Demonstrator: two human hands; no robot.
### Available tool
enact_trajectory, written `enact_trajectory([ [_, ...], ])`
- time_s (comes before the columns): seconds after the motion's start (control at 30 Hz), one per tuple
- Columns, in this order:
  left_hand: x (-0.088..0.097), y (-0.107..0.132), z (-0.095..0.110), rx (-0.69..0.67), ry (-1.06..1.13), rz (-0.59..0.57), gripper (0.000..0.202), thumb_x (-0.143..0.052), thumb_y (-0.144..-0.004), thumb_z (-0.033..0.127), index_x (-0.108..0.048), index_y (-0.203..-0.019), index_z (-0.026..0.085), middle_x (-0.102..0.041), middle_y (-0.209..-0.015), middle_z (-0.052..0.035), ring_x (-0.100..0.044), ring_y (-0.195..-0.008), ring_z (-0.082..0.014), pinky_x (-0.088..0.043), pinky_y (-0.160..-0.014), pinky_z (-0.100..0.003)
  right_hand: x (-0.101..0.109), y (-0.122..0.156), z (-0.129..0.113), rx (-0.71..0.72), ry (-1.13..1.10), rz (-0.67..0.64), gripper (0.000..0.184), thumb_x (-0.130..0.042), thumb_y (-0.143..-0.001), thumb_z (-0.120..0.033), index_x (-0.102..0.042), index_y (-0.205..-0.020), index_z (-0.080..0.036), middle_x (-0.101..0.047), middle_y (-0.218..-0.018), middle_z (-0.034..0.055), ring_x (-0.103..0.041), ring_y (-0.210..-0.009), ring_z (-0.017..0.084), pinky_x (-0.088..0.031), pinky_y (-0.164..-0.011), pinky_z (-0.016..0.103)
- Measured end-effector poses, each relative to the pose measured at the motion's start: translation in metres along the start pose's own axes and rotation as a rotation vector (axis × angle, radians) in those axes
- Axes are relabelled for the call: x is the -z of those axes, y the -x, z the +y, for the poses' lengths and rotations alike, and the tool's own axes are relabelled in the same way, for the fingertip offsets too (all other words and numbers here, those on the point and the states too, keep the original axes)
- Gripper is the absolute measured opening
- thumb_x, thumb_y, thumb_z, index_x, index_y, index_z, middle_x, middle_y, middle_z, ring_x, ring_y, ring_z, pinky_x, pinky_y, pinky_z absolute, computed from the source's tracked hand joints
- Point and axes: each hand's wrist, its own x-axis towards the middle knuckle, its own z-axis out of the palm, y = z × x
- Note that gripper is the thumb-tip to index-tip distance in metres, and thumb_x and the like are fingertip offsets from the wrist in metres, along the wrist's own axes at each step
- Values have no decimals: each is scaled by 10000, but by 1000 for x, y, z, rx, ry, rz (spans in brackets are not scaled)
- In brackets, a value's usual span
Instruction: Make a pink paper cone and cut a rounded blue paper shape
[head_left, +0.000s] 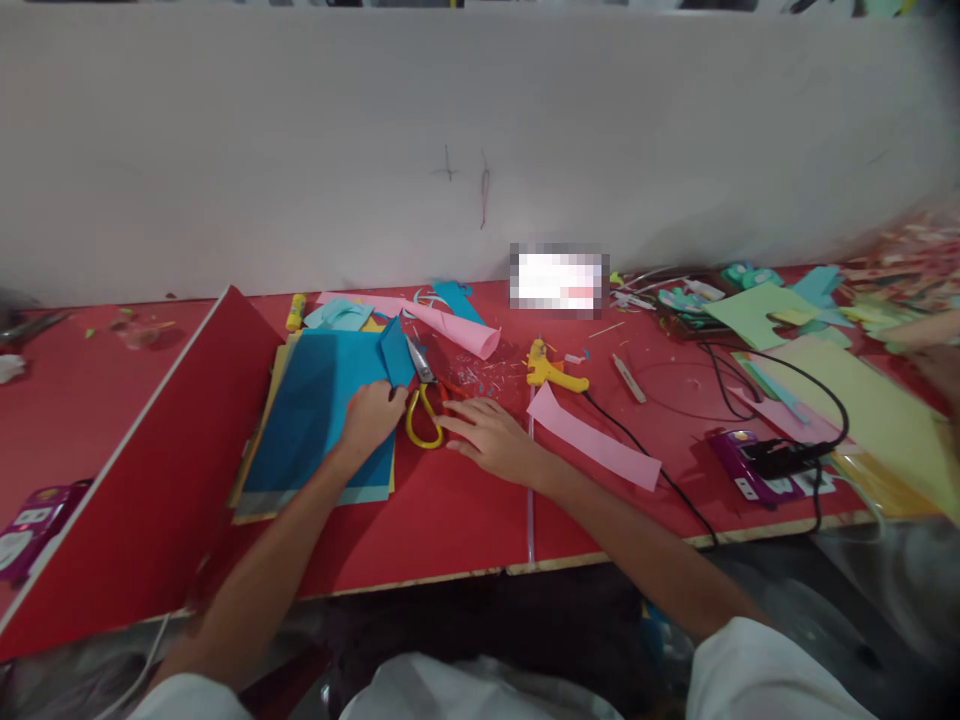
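My left hand is closed at the lower edge of a small folded blue paper, which stands tilted above a stack of blue sheets. Just to its right lies a pair of scissors, metal blades pointing away and a yellow loop handle nearest me. My right hand stretches over the red table with fingers spread, their tips beside the scissors' handles. Whether those fingertips touch the handles I cannot tell. Nothing shows in the right hand.
A red board stands upright at left. Behind lie a glue stick and rolled pink paper. To the right are a yellow glue gun, a pink strip, a cutter and a purple power strip with black cables.
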Motion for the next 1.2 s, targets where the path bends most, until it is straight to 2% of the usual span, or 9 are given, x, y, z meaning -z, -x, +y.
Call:
enact_trajectory([
  [0.27,19,2,3,30,232,127,386,-468,-869,306,-612,-525,206,-539,-498,-28,-538,-566,-181,-354,-578,-309,9,0,-11,-184,153,-67,470,-413,-1127,-499,-754,-1040,-187,-762,-1017,114,-675,-982,261,-368,-938,424],
  [0.4,19,3,3,-24,401,192,389,-471,-894,317,-545,-528,207,-488,-492,-5,-471,-516,-147,-326,-542,-298,6,0,-19,-307,258,-76,557,-512,-1067,-592,-643,-1360,-137,-751,-1161,193,-687,-1041,331,-370,-951,443],
  [0.53,12,5,8,-108,514,161,430,-489,-954,370,-588,-575,192,-518,-509,-6,-498,-524,-137,-357,-562,-289,9,-3,-23,-348,254,-91,555,-564,-1032,-331,-492,-1562,-182,-756,-1197,168,-700,-1049,318,-383,-990,456],
  [0.63,12,4,15,-154,657,176,440,-533,-986,425,-601,-621,188,-528,-535,-5,-483,-522,-122,-354,-546,-278,15,-4,-16,-481,58,-37,556,-622,-926,-254,-564,-1478,-219,-767,-969,71,-695,-891,264,-430,-889,401],
  [0.77,25,-7,33,-193,818,272,388,-647,-964,477,-594,-705,193,-449,-544,34,-387,-483,-90,-283,-475,-256,14,-2,-6,-623,-481,146,492,-699,-838,-322,-581,-1312,-259,-628,-750,-56,-598,-688,172,-415,-686,299],
  [0.93,59,-34,76,-283,1014,504,394,-695,-963,373,-459,-685,222,-378,-522,69,-370,-461,-80,-280,-461,-242,8,-3,-17,-576,-1075,356,541,-817,-761,-429,-518,-1188,-285,-530,-749,-91,-468,-601,111,-370,-585,251],
  [1.0,74,-45,96,-284,1109,586,268,-676,-976,311,-551,-758,218,-431,-527,68,-393,-461,-87,-293,-473,-249,8,-4,-23,-540,-1199,397,593,-849,-749,-384,-512,-1230,-294,-554,-796,-75,-503,-645,116,-396,-601,252],
  [1.1,89,-55,117,-258,1153,578,166,-594,-980,170,-621,-818,182,-611,-607,27,-469,-481,-82,-312,-503,-248,10,-5,-26,-531,-1293,423,694,-905,-687,-291,-514,-1260,-300,-599,-859,-53,-565,-718,136,-458,-641,267],
  [1.2,90,-56,127,-257,1124,432,111,-610,-922,142,-686,-841,141,-710,-709,-33,-526,-516,-86,-360,-526,-238,12,-7,-22,-538,-1337,408,632,-937,-641,-277,-536,-1129,-276,-611,-861,-51,-578,-711,134,-469,-616,263],
])
